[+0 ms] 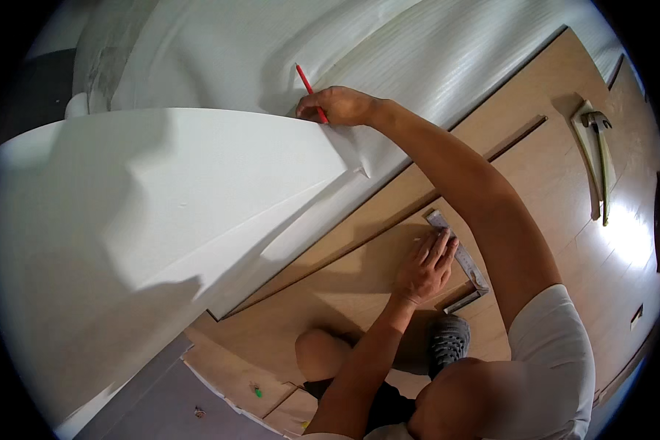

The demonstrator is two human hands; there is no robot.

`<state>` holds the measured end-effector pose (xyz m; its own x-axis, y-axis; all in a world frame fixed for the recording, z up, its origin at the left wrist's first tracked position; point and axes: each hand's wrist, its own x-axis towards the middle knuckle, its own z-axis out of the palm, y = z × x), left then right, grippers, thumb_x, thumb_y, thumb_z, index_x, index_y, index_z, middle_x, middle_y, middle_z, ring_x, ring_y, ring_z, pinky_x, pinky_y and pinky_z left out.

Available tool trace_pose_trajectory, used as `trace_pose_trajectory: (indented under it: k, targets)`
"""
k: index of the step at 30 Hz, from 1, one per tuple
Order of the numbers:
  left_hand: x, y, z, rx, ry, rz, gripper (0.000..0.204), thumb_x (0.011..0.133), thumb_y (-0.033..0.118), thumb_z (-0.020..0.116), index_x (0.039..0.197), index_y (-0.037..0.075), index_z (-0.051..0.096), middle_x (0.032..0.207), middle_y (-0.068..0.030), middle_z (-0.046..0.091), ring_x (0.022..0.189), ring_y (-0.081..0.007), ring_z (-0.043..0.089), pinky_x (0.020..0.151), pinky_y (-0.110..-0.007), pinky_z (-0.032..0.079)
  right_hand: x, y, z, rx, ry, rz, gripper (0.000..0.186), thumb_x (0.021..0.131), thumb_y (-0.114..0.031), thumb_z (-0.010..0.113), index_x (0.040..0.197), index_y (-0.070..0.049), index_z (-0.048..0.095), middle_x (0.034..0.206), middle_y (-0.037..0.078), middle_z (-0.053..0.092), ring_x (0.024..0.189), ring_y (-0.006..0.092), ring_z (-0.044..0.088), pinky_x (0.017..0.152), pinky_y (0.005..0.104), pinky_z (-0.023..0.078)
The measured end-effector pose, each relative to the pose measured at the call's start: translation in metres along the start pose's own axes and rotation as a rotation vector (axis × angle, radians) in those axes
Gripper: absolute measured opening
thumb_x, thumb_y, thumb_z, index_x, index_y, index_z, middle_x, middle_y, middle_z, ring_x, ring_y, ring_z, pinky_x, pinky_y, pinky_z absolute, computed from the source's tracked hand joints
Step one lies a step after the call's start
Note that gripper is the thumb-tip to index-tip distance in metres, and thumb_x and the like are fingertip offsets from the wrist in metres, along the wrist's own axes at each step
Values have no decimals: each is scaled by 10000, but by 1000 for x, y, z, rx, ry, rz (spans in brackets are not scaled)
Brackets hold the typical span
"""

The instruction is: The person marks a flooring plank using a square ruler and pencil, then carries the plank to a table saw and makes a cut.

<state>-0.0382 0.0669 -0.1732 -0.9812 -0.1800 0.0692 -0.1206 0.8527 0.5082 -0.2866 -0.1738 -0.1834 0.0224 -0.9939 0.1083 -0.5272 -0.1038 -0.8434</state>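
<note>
My right hand (347, 107) reaches far out and is closed around a red pencil (305, 79). The pencil leans, its lower end close to the edge of a large white wall surface (220, 169). Nearer to me, my left hand (422, 270) lies with its fingers stretched over a metal try square (468, 265). The square rests on a light wood floorboard (345, 275), its short arm pointing back toward my shoe. My fingers cover part of the square's blade.
White foam underlay (418, 51) spreads beyond the boards. At right, a claw hammer (601, 147) lies on the laid boards beside a pale wedge-shaped piece (585, 136). A narrow dark strip (519, 138) lies under my right arm. My grey shoe (447, 339) is behind the square.
</note>
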Motion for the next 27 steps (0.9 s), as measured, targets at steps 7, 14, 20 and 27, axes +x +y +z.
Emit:
trace_pose_trajectory:
  k: [7, 14, 20, 27]
  targets:
    - [1, 1, -1, 29, -21, -10, 516, 949, 221, 565, 1442, 79, 518, 1557, -117, 420, 1303, -304, 481, 1125, -450, 415, 20, -13, -17, -110, -201, 16, 219, 887, -5, 638, 1090, -75, 678, 980, 73, 701, 908, 257, 643, 837, 389, 521]
    - [8, 8, 2, 11, -31, 23, 515, 951, 217, 565, 1439, 62, 514, 1565, -115, 418, 1324, -293, 461, 1132, -430, 405, 1, -1, -22, -45, 62, 96, 293, 837, 6, 654, 1125, -43, 671, 965, 107, 703, 934, 260, 667, 855, 392, 526]
    - [4, 3, 11, -40, 42, 11, 440, 918, 154, 594, 1349, 64, 595, 1541, -77, 467, 1284, -295, 497, 1103, -411, 430, -120, -26, -53, 106, 700, 275, 282, 878, -78, 726, 1143, -18, 652, 1045, 132, 681, 950, 284, 665, 851, 381, 534]
    - [-1, 14, -10, -52, 123, -70, 397, 842, 91, 651, 1236, 51, 662, 1399, -67, 561, 1203, -306, 529, 1014, -415, 487, -359, -102, -20, 89, 902, 724, 338, 898, 28, 692, 1225, -26, 624, 985, 60, 619, 901, 157, 601, 855, 299, 511]
